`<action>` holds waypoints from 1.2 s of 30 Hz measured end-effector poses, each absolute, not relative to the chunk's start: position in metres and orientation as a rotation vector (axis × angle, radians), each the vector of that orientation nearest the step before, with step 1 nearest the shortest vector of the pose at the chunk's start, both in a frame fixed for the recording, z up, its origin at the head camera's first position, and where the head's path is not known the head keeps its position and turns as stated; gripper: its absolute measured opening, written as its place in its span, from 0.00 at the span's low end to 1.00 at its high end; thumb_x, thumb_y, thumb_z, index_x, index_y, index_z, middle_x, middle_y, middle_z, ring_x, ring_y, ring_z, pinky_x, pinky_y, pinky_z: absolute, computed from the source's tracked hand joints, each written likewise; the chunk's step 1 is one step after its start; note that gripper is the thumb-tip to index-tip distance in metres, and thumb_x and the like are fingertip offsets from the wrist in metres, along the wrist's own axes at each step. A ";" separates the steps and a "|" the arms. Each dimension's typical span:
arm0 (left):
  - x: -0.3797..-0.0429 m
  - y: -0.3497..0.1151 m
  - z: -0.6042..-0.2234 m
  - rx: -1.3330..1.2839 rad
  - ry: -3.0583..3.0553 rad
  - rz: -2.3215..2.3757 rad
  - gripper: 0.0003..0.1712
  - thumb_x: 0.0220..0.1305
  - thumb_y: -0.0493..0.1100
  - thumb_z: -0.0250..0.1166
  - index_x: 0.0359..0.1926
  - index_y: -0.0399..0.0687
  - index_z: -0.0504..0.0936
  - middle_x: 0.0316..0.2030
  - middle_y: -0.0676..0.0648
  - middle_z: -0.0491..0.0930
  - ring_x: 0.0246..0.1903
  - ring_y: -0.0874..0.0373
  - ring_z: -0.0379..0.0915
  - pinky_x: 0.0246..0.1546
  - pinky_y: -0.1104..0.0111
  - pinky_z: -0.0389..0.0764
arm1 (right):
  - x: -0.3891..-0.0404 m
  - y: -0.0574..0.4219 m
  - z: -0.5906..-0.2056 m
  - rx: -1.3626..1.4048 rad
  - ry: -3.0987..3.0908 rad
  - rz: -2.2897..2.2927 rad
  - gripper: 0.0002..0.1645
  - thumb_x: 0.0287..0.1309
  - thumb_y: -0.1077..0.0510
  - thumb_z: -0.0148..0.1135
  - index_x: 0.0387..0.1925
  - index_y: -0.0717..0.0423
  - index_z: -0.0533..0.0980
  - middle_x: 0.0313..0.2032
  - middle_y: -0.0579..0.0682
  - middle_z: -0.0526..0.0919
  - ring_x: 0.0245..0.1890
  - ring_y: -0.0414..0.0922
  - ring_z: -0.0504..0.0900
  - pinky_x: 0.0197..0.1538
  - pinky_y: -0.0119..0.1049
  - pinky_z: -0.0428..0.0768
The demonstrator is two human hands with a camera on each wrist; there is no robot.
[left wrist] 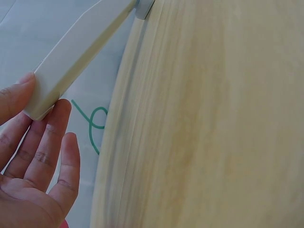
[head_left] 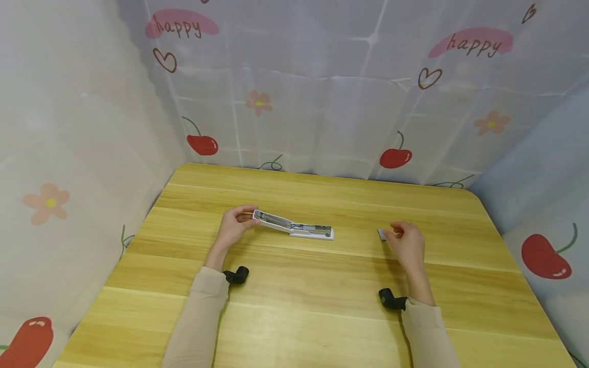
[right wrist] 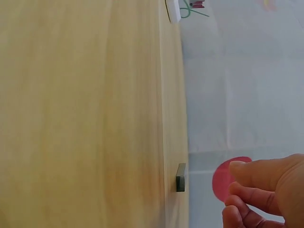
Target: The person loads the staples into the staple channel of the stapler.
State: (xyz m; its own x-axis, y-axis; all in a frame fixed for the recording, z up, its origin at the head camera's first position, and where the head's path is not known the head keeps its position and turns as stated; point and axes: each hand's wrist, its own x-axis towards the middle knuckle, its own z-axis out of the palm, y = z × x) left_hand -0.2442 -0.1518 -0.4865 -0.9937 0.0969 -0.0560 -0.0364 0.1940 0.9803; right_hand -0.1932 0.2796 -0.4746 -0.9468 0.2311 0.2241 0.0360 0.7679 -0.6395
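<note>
A white stapler (head_left: 310, 232) lies opened out on the table, its metal inside facing up and its left half raised at a slant. My left hand (head_left: 233, 225) pinches the end of that raised half between thumb and fingers. In the left wrist view the smooth outer side of the stapler (left wrist: 71, 52) shows. On the right, a short grey strip of staples (head_left: 381, 234) lies on the wood. My right hand (head_left: 407, 245) hovers just beside it, fingers loosely bent. From the right wrist view, a gap separates the fingers from the staple strip (right wrist: 180, 178).
The wooden table (head_left: 299, 301) reaches back to a hanging curtain (head_left: 313, 112) printed with cherries and flowers. Similar sheets hang at the left and right sides. Each wrist wears a black camera mount, such as the left one (head_left: 236, 275).
</note>
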 end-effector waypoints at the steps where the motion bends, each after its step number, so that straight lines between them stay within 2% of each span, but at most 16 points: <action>1: -0.244 -0.152 -0.487 0.060 2.345 1.929 0.26 0.60 0.33 0.69 0.60 0.37 0.77 0.53 0.33 0.79 0.44 0.59 0.79 0.47 0.67 0.82 | -0.193 0.280 -0.475 -0.210 -2.676 0.955 0.18 0.60 0.61 0.66 0.47 0.70 0.79 0.41 0.67 0.81 0.39 0.60 0.79 0.45 0.53 0.76; 6: -0.246 -0.152 -0.488 0.058 2.355 1.927 0.25 0.59 0.32 0.69 0.59 0.36 0.78 0.53 0.34 0.80 0.46 0.54 0.79 0.45 0.70 0.82 | -0.195 0.283 -0.481 -0.236 -2.688 0.940 0.17 0.60 0.60 0.66 0.45 0.70 0.80 0.39 0.67 0.81 0.38 0.59 0.79 0.44 0.52 0.75; 12: -0.245 -0.151 -0.488 0.063 2.368 1.925 0.25 0.59 0.32 0.69 0.58 0.36 0.78 0.52 0.34 0.80 0.44 0.57 0.79 0.44 0.71 0.82 | -0.196 0.286 -0.488 -0.290 -2.744 0.937 0.20 0.60 0.55 0.66 0.46 0.69 0.79 0.38 0.64 0.81 0.38 0.56 0.79 0.41 0.45 0.74; 16: -0.245 -0.151 -0.488 0.066 2.371 1.929 0.24 0.59 0.31 0.69 0.58 0.36 0.79 0.52 0.34 0.80 0.44 0.58 0.79 0.44 0.71 0.82 | -0.197 0.286 -0.490 -0.294 -2.785 0.954 0.23 0.62 0.53 0.65 0.47 0.70 0.79 0.39 0.64 0.82 0.38 0.57 0.80 0.40 0.46 0.77; 19: -0.244 -0.152 -0.488 0.058 2.366 1.926 0.24 0.59 0.32 0.69 0.58 0.37 0.79 0.52 0.34 0.79 0.45 0.57 0.79 0.45 0.70 0.82 | -0.197 0.286 -0.492 -0.283 -2.795 0.963 0.22 0.61 0.54 0.65 0.47 0.70 0.79 0.40 0.65 0.83 0.38 0.57 0.81 0.39 0.46 0.78; 26: -0.244 -0.152 -0.487 0.058 2.359 1.928 0.24 0.60 0.33 0.69 0.59 0.37 0.78 0.53 0.34 0.79 0.45 0.56 0.79 0.47 0.67 0.82 | -0.199 0.285 -0.496 -0.280 -2.825 0.940 0.20 0.60 0.54 0.66 0.45 0.68 0.79 0.39 0.63 0.83 0.36 0.54 0.81 0.35 0.39 0.76; 32: -0.244 -0.152 -0.487 0.056 2.371 1.923 0.24 0.60 0.32 0.69 0.58 0.37 0.79 0.52 0.34 0.80 0.44 0.57 0.79 0.43 0.72 0.81 | -0.200 0.283 -0.497 -0.294 -2.838 0.929 0.20 0.60 0.54 0.66 0.46 0.68 0.79 0.40 0.63 0.83 0.36 0.55 0.81 0.35 0.41 0.76; 36: -0.244 -0.152 -0.488 0.050 2.382 1.911 0.24 0.60 0.33 0.69 0.58 0.39 0.79 0.51 0.36 0.80 0.44 0.58 0.79 0.42 0.73 0.81 | -0.200 0.282 -0.496 -0.294 -2.857 0.919 0.19 0.61 0.55 0.64 0.45 0.67 0.80 0.39 0.63 0.83 0.36 0.55 0.80 0.35 0.41 0.76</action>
